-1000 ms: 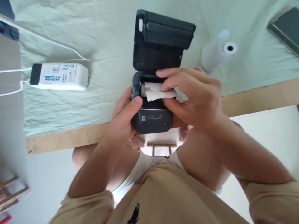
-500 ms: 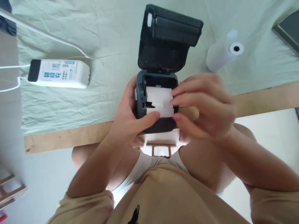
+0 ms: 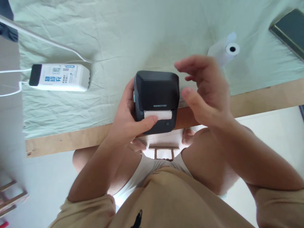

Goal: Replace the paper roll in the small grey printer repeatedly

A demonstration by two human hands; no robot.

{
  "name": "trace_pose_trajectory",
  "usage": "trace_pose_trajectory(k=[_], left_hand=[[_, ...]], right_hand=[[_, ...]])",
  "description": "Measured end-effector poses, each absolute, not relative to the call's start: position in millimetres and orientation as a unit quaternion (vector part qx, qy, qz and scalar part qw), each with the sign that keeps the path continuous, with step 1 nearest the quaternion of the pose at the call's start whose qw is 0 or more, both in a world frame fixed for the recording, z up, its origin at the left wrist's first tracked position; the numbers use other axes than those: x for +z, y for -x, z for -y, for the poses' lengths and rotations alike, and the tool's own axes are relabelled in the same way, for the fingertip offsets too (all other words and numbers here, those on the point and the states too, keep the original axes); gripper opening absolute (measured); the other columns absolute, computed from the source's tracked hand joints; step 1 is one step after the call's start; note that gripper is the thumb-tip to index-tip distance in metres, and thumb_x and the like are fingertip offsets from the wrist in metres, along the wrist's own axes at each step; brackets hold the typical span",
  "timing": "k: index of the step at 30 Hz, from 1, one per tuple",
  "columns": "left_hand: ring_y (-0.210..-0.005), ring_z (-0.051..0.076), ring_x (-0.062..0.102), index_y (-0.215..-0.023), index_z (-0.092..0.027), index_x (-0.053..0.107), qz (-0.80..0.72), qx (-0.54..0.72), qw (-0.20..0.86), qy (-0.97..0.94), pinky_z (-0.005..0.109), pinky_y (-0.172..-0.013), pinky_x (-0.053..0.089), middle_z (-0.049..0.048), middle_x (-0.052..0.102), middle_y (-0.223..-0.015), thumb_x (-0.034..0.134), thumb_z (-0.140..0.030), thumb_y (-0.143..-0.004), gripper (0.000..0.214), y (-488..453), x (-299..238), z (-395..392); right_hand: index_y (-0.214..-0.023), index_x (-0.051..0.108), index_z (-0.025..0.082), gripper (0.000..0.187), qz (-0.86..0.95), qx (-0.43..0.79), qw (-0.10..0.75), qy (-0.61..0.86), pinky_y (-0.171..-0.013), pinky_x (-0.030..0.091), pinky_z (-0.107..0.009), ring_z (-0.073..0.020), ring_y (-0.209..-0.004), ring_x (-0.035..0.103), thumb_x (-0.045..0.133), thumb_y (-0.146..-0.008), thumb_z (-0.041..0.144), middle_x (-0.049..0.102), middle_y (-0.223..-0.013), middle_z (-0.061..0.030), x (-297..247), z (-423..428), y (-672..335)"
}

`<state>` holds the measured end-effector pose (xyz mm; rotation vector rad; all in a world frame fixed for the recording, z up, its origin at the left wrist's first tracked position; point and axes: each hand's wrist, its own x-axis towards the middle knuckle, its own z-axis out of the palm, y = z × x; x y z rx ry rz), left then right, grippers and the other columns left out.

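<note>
A small dark label printer (image 3: pixel 156 95) sits at the near edge of the table with its lid down. A strip of white paper (image 3: pixel 161 114) sticks out of its front slot. My left hand (image 3: pixel 128 117) grips the printer's left side, thumb pressing on the paper strip. My right hand (image 3: pixel 204 88) hovers just right of the printer, fingers spread and holding nothing. A spare white paper roll (image 3: pixel 224 52) lies behind my right hand.
A pale green cloth (image 3: pixel 118 38) covers the wooden table (image 3: pixel 261 98). A white power adapter (image 3: pixel 59 78) with white cables lies at the left. A dark flat object (image 3: pixel 288 31) rests at the far right. My knees and a stool show below the table edge.
The printer lid, open with the paper roll exposed, is now closed. My right hand let go of the paper and lifted away to the right. My left thumb stays on the paper end.
</note>
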<state>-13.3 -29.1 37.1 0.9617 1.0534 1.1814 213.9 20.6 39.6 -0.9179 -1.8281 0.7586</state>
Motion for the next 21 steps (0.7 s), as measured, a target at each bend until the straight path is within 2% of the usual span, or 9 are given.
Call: trace_pose_trajectory(k=[3,6,9,12,14,17,19,21], left_hand=[[-0.105,0.03,0.082,-0.14,-0.025,0.064,-0.431,0.523,0.63,-0.381,0.033,-0.076,0.068,0.0085,0.079,-0.128,0.094,-0.031,-0.076,0.07,9,40,29],[-0.076,0.023,0.08,-0.133,-0.026,0.067,-0.431,0.513,0.653,-0.352,0.025,-0.05,0.057,0.0059,0.081,-0.108,0.085,-0.046,-0.088,0.052,7,39,29],[-0.064,0.016,0.074,-0.122,-0.024,0.073,-0.461,0.511,0.642,-0.337,0.021,-0.047,0.051,0.0008,0.077,-0.089,0.084,-0.043,-0.088,0.04,6,40,28],[-0.065,0.014,0.072,-0.115,-0.023,0.077,-0.472,0.515,0.635,-0.329,0.02,-0.051,0.052,-0.0002,0.075,-0.085,0.084,-0.036,-0.089,0.03,5,41,26],[-0.073,0.017,0.076,-0.115,-0.023,0.078,-0.462,0.521,0.637,-0.331,0.023,-0.058,0.056,0.0011,0.076,-0.09,0.085,-0.04,-0.088,0.033,2,41,25],[-0.11,0.028,0.08,-0.12,-0.023,0.078,-0.432,0.552,0.635,-0.324,0.034,-0.086,0.065,0.0049,0.08,-0.104,0.08,-0.052,-0.092,0.04,-5,44,23],[-0.132,0.031,0.072,-0.12,-0.022,0.077,-0.419,0.573,0.634,-0.307,0.041,-0.108,0.062,0.0066,0.082,-0.115,0.07,-0.055,-0.101,0.039,-10,46,23],[-0.142,0.029,0.067,-0.118,-0.02,0.077,-0.412,0.577,0.644,-0.286,0.043,-0.118,0.057,0.0058,0.082,-0.121,0.059,-0.051,-0.109,0.037,-12,47,22]], right_hand=[[-0.144,0.053,0.03,0.046,0.761,0.371,0.399,0.353,-0.118,0.057,-0.05,-0.0272,-0.138,0.068,0.061,-0.104,0.051,0.067,-0.15,-0.0069,40,-23,-214],[-0.149,0.046,0.03,0.053,0.755,0.427,0.365,0.338,-0.119,0.058,-0.05,-0.0265,-0.135,0.069,0.062,-0.103,0.051,0.07,-0.146,-0.0077,38,-26,-213],[-0.148,0.044,0.03,0.059,0.752,0.434,0.356,0.344,-0.117,0.059,-0.05,-0.0264,-0.131,0.07,0.069,-0.097,0.046,0.069,-0.145,-0.0079,37,-28,-210],[-0.15,0.042,0.03,0.065,0.747,0.448,0.34,0.353,-0.117,0.059,-0.051,-0.026,-0.126,0.072,0.072,-0.094,0.044,0.069,-0.144,-0.007,37,-29,-209],[-0.15,0.042,0.03,0.064,0.747,0.45,0.331,0.36,-0.118,0.059,-0.051,-0.0262,-0.127,0.072,0.071,-0.094,0.044,0.068,-0.145,-0.0065,39,-29,-209],[-0.149,0.046,0.032,0.059,0.753,0.441,0.322,0.367,-0.118,0.059,-0.05,-0.0269,-0.133,0.069,0.068,-0.096,0.045,0.067,-0.149,-0.0049,43,-28,-210],[-0.15,0.047,0.034,0.058,0.759,0.429,0.323,0.368,-0.116,0.061,-0.047,-0.0265,-0.132,0.068,0.067,-0.097,0.046,0.067,-0.147,-0.0042,44,-28,-211],[-0.151,0.05,0.034,0.058,0.767,0.399,0.335,0.375,-0.108,0.064,-0.044,-0.0253,-0.127,0.069,0.068,-0.098,0.047,0.066,-0.146,-0.0055,41,-28,-212]])
